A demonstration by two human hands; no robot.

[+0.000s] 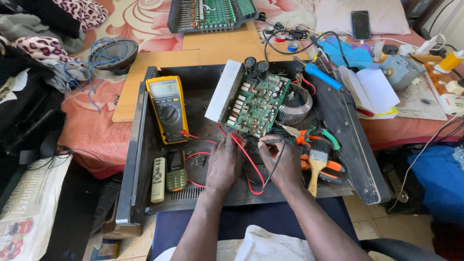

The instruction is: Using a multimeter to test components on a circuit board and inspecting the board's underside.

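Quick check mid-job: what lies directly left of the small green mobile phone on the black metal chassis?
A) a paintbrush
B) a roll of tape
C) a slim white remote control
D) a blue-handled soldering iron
C: the slim white remote control lies alongside the small green mobile phone, left of it, below the yellow multimeter.

Home electronics repair corner, set up in a bedroom: patterned bedspread (145,21) and clothes (43,29); yellow multimeter (167,108), blue soldering iron (325,77), green circuit board (253,104), pliers (309,137), opened amplifier chassis (348,145).
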